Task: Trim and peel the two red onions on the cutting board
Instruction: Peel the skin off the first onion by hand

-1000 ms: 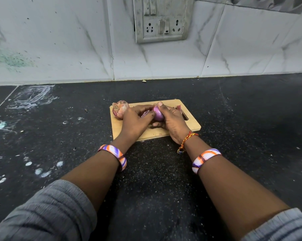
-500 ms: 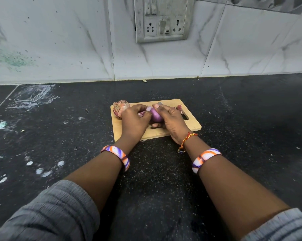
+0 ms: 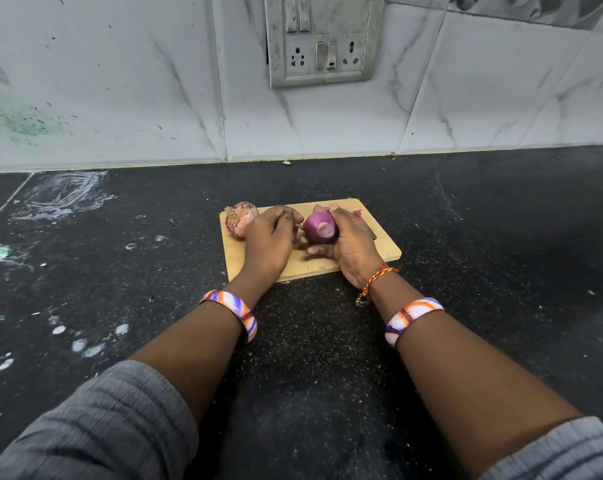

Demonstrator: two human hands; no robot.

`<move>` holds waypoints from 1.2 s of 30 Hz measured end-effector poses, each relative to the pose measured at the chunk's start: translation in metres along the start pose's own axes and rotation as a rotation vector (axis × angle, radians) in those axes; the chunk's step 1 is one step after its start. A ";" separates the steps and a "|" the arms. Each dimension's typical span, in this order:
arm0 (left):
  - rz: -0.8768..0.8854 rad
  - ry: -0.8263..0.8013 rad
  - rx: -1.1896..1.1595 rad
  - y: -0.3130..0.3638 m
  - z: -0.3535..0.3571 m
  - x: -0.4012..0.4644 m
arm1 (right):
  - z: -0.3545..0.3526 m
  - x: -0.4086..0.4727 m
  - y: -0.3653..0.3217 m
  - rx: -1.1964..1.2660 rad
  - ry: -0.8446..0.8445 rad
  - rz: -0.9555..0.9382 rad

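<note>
While the right hand (image 3: 353, 249) grips the peeled onion (image 3: 319, 227) at frame centre, fingers curled round its right and under side, thumb on top, the onion sits just above the cutting board (image 3: 379, 245), cut flat end facing the camera and slightly right. Its long axis, root to tip, runs roughly toward and away from the camera, tilted a bit. Skin is off; glossy purple surface shows, pale cut disc at the near end.

Left hand (image 3: 269, 242) is just left of that onion, fingers curled, tips near or touching its left side; whether it pinches a skin scrap, cannot tell. Its back faces the camera.

Unpeeled onion (image 3: 239, 220) lies on the board's upper-left corner, partly hidden by the left hand, dry pinkish skin on, hairy root end pointing left and toward the camera.

Board is light wood, long side running left-right, skewed slightly, on the black speckled surface (image 3: 328, 341). A reddish peel scrap (image 3: 358, 213) pokes out behind the right hand, upper right of the board.

Striped bangles on both wrists, a thread band on the right wrist, grey sleeves at the lower corners. Marble-look wall tiles (image 3: 120, 81) at top, switch and socket plate (image 3: 322, 39) top centre. White smears on the surface at left.
</note>
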State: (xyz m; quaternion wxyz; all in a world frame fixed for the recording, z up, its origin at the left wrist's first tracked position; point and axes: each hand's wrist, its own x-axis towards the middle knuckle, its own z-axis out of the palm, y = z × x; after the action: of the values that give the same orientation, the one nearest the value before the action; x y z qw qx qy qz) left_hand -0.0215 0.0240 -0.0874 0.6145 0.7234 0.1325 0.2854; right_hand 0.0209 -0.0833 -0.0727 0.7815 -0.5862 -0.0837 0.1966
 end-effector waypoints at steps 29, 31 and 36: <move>-0.018 -0.031 0.139 -0.009 0.000 0.007 | 0.001 0.016 0.003 -1.248 0.010 -0.466; 0.004 -0.011 0.173 -0.010 0.000 0.008 | 0.002 0.017 0.004 -1.253 0.014 -0.476; 0.044 0.012 0.228 -0.008 0.001 0.007 | 0.000 0.015 0.002 -1.240 -0.011 -0.442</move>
State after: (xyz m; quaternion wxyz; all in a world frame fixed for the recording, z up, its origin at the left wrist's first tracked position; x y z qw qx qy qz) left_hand -0.0142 0.0289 -0.0938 0.5209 0.7897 0.1518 0.2862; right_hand 0.0340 -0.0766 -0.0758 0.3203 -0.8958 -0.3039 -0.0505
